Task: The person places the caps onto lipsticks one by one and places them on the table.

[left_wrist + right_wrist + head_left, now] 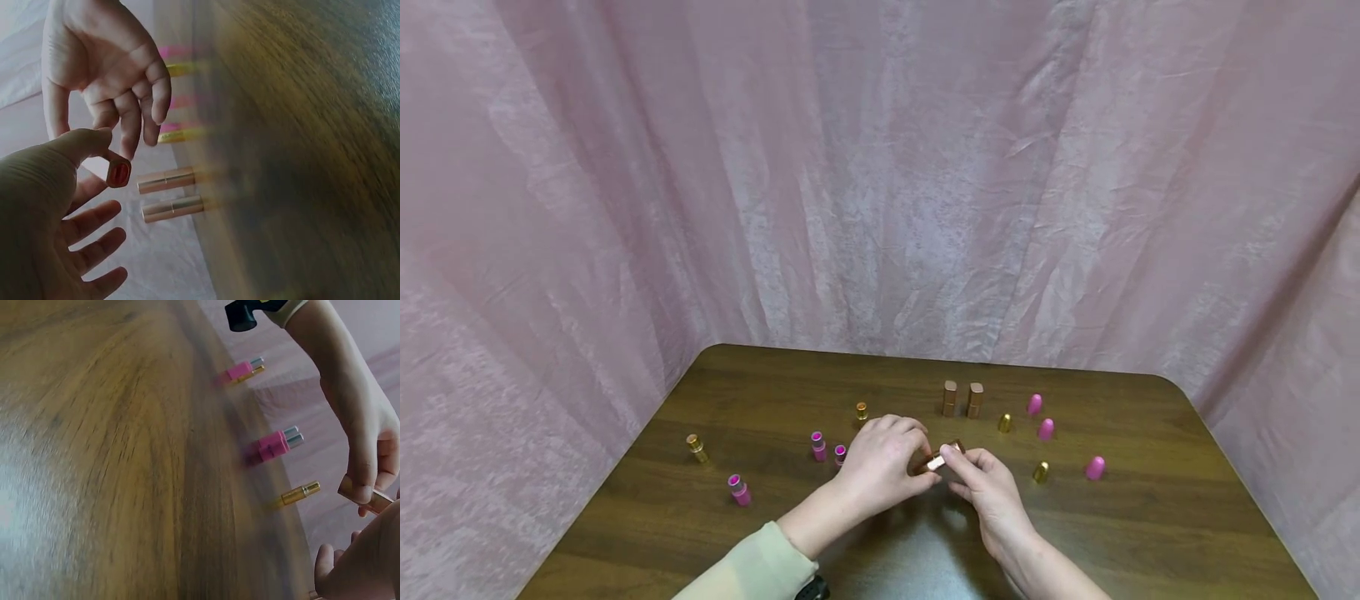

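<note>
Left hand (886, 457) and right hand (996, 500) both pinch the rose-gold lipstick tube (935, 462). I'd keep both grips lined up and gentle, so nothing skews.

At centre, a slim rose-gold metallic tube (935, 462) shows red inside, matching two rectangular rose-gold metallic tubes (950, 400) toward one o'clock. At two to three o'clock are pink bullet-shaped caps (1096, 468) and shiny gold bullet-shaped caps (1041, 472); toward nine, pink tubes with silver collars (740, 492) and gold metallic tubes with orange tops (697, 450). The brown wooden table (1150, 542) has dark streaked grain, the velvety curtain (917, 183) at twelve is mottled pink, and the fabric sleeve (756, 562) at eight is pale green.
</note>
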Demonstrator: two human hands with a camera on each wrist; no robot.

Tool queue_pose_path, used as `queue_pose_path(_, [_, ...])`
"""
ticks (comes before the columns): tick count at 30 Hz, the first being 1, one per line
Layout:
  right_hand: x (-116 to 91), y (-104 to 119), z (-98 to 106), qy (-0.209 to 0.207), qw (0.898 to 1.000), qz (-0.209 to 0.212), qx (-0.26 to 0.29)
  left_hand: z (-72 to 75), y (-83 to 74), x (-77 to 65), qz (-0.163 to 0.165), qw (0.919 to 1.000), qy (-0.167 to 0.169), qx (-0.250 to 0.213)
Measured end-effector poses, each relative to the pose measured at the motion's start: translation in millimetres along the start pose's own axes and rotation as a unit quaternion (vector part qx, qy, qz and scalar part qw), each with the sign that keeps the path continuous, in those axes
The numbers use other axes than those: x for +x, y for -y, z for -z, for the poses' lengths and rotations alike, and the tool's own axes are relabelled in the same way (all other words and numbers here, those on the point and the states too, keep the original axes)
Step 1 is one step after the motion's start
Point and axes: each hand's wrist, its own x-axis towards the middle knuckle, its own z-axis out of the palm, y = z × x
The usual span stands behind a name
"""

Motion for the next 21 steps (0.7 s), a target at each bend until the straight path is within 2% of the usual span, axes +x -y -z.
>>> queue_pose_path(3, [-0.6, 0.9, 0.7, -0.009, 0.999, 0.011, -0.031, -1.9, -3.2, 2.3, 0.014, 0.9999, 0.003, -0.004])
queue_pose_path(8, [-4.7, 5.0, 2.3, -0.010, 0.995, 0.045, -0.090, -0.1, -5.5, 9.1, 0.047, 0.9979, 0.036, -0.028])
queue_pose_path(12, [-10.0, 10.2, 5.6, 0.018, 0.989, 0.073, -0.124, 2.0, -2.3, 13.7, 0.059, 0.9953, 0.050, -0.058])
queue_pose_path(15, [-12.9, 14.7, 12.0, 0.048, 0.979, 0.110, -0.165, 3.9, 1.2, 16.9, 0.066, 0.9928, 0.056, -0.083])
queue_pose_path(16, [-13.1, 16.5, 15.3, 0.056, 0.972, 0.132, -0.186, 4.7, 2.7, 18.2, 0.069, 0.9918, 0.058, -0.091])
queue_pose_path(18, [-12.9, 20.6, 24.4, 0.062, 0.949, 0.190, -0.244, 6.8, 6.7, 21.7, 0.076, 0.9891, 0.063, -0.109])
queue_pose_path(20, [-10.5, 25.3, 36.2, 0.062, 0.915, 0.257, -0.303, 8.4, 12.2, 26.1, 0.086, 0.9858, 0.070, -0.126])
queue_pose_path(21, [-8.9, 27.7, 43.0, 0.058, 0.893, 0.292, -0.337, 9.2, 15.5, 28.7, 0.093, 0.9835, 0.074, -0.136])
